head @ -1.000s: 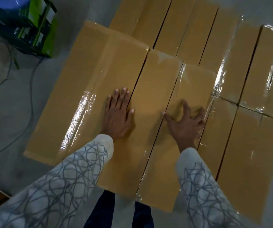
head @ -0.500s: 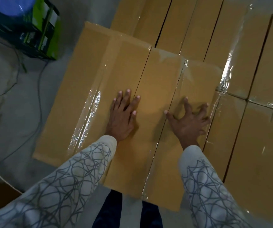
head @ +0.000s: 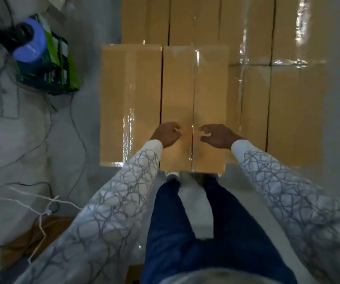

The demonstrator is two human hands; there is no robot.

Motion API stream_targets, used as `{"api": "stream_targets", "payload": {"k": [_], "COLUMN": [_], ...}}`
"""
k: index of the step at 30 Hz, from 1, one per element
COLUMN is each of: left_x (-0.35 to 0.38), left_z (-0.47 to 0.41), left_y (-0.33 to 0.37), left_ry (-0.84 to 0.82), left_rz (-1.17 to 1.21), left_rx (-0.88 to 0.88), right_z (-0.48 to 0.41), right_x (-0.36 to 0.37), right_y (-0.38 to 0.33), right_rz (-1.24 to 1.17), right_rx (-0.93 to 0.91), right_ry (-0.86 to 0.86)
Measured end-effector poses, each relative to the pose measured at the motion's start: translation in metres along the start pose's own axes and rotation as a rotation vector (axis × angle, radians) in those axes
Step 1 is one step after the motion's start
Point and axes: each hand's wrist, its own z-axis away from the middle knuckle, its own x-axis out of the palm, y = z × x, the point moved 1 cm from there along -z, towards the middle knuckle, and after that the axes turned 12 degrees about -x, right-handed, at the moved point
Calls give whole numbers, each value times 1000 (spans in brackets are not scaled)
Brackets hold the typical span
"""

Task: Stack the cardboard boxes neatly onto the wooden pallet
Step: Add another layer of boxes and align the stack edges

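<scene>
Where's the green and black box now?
Head view, upper left: the green and black box sits on the floor, left of the tan cardboard boxes.

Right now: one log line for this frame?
stage: aligning top box | left hand: curled, empty, over top box | right hand: loosely curled, empty, over same box | lower boxes: tight rows
</scene>
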Motion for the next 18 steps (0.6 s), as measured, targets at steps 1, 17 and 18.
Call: {"api": "stream_targets", "payload": {"k": [1, 17, 18], "left_x": [5, 21, 29], "left_z": [28, 230, 239], "left_y": [3, 48, 55], "left_ry": [-2, -485, -519], "left_rz": [120, 77, 39], "left_rx": [21, 531, 548], "right_z": [29, 291, 303], "right_x": [4, 168, 177], "right_y": [-5, -75, -78], "right_rz": [-71, -941, -985], "right_rx": [0, 69, 71], "right_ry": [52, 1010, 1073]}}
